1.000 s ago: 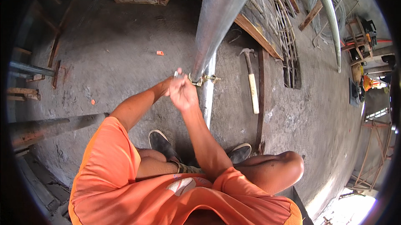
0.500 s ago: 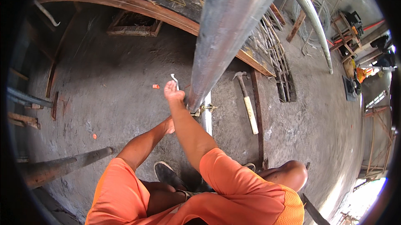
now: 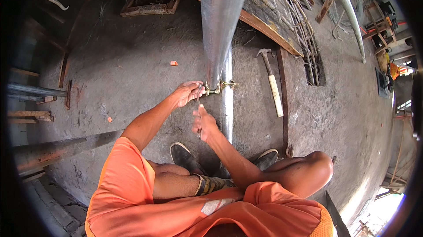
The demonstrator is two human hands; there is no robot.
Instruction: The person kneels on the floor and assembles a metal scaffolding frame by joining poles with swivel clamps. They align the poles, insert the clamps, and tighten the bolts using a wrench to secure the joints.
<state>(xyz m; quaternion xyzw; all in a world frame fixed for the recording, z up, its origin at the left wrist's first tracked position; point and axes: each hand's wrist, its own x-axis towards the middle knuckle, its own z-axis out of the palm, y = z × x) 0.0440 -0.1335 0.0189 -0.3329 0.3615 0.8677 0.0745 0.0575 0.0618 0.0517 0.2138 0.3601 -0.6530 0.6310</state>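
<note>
A steel scaffold pole comes down to a brass-coloured swivel coupler, which joins it to a lighter pipe on the floor. At the coupler's left side, my left hand has its fingers pinched around the upper end of a slim metal wrench; the bolt there is too small to make out. Just below, my right hand is around the wrench's lower part, its fingers partly smeared by motion.
A claw hammer lies right of the pipe, beside a dark floor strip. An orange plastic piece lies beyond my hands. A wood-edged panel crosses at the back, and a thick pipe juts in from the left.
My right hand has swung back toward me with the wrench, from beyond the coupler. My left hand has come forward to the wrench's end. The whole view has shifted.
</note>
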